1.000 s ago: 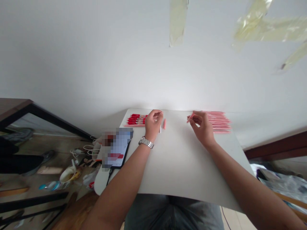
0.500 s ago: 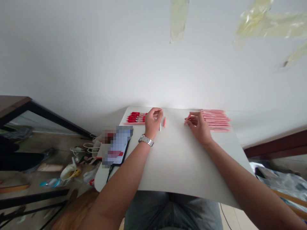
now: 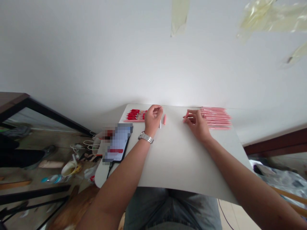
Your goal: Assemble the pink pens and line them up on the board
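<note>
My left hand, a metal watch at its wrist, is closed in a pinch over the table's left part; whatever its fingers hold is hidden. Several red pens lie beside it, partly covered by the hand. Just to its right are a short pink pen piece and a thin white stick. My right hand is closed around another pink pen piece, held tilted between thumb and fingers. Beyond that hand, a row of pink pens lies side by side, its left ends partly hidden.
The white table stands against a wall with tape strips. A phone with a cable lies at the table's left edge. A dark-framed table stands further left, with a tub and a bottle on the floor.
The pink piece in my right hand has turned slightly more upright, and those fingers have shifted a little. My left hand stays nearly where it was. The whole view has shifted slightly.
</note>
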The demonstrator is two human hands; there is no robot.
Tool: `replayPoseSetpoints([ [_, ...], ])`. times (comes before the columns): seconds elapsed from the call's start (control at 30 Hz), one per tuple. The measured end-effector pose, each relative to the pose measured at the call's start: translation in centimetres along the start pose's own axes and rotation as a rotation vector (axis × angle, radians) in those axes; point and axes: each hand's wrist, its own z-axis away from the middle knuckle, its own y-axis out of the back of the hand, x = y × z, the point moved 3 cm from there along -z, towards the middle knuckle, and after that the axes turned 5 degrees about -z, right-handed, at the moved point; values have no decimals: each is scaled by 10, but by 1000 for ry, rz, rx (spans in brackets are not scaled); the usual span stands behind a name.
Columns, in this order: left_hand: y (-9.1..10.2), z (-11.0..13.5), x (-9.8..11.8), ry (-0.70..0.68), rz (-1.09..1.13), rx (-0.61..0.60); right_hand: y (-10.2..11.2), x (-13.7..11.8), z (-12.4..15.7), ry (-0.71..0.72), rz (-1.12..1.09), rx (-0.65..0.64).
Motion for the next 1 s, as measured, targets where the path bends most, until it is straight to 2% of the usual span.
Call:
replayPoseSetpoints([
  [0.2, 0, 0, 0, 6, 0, -1, 7, 3, -1, -15, -117, 114],
  [0.33, 0, -1, 1, -4, -3, -3, 7, 0, 0, -28, -138, 126],
  [0.5, 0, -1, 1, 1, 10, 7, 11, -14, 2, 102, -125, 227],
  [0.53, 0, -1, 1, 0, 12, 8, 10, -14, 2, 105, -110, 198],
  [0.6, -1, -1, 1, -2, 9, 6, 5, -11, 0, 53, -58, 36],
  [0.63, -1, 0, 1, 0, 2, 6, 4, -9, 0, 35, -48, 15],
  [0.8, 0, -1, 0, 8, -12, 3, 7, -6, 0, 62, -138, 120],
  [1.0, 0, -1, 0, 9, -4, 1, 6, -10, 2, 60, -144, 128],
])
